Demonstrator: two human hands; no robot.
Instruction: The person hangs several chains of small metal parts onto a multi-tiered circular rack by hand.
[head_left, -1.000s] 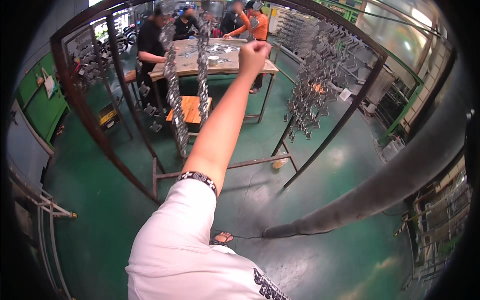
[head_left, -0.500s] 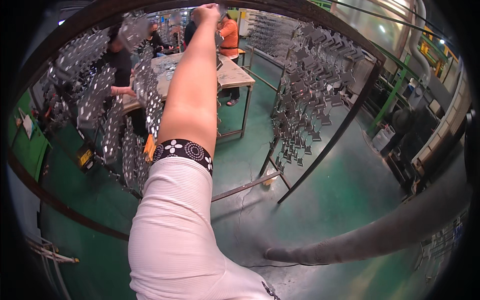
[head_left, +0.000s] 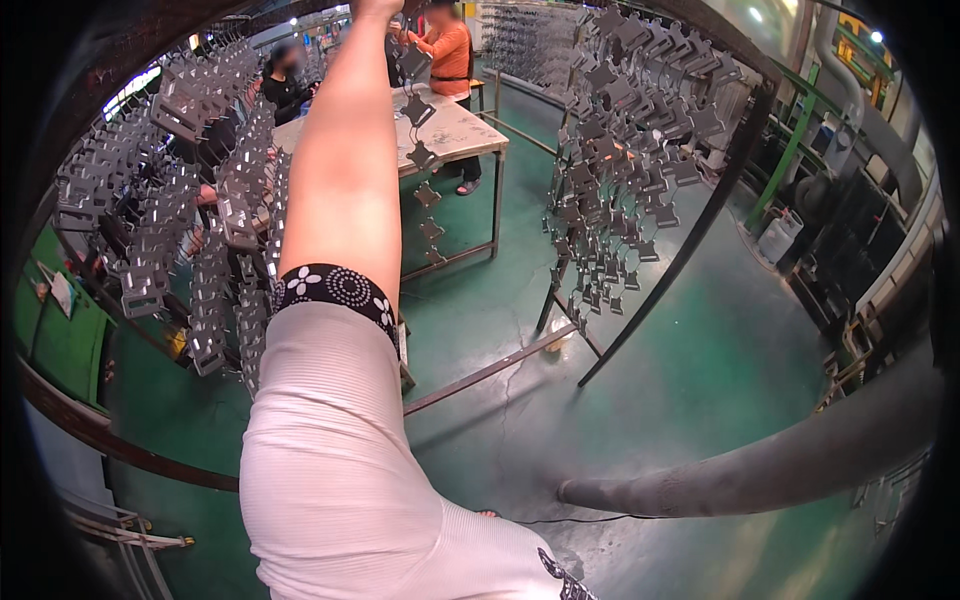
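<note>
My left arm point(head_left: 340, 170) reaches straight up through the middle of the view, in a white ribbed sleeve with a black patterned cuff. Only the lower part of my left hand point(head_left: 378, 9) shows, at the upper edge beside a dark metal frame bar; its fingers are cut off. Just right of the wrist hangs a string of small grey metal plates point(head_left: 416, 108), linked one below another. Whether my hand touches that string cannot be seen. My right hand is out of view.
Grey metal parts hang densely at the left point(head_left: 215, 215) and on a rack at the right point(head_left: 625, 150). Behind stands a worktable point(head_left: 460, 130), with a person in orange point(head_left: 452, 50) and another in dark clothes point(head_left: 283, 85). A thick grey pipe point(head_left: 750, 460) crosses the lower right.
My left hand has shifted left and up, partly past the upper edge. The hanging parts at the left appear larger and sharper, and more of the string beside my arm shows.
</note>
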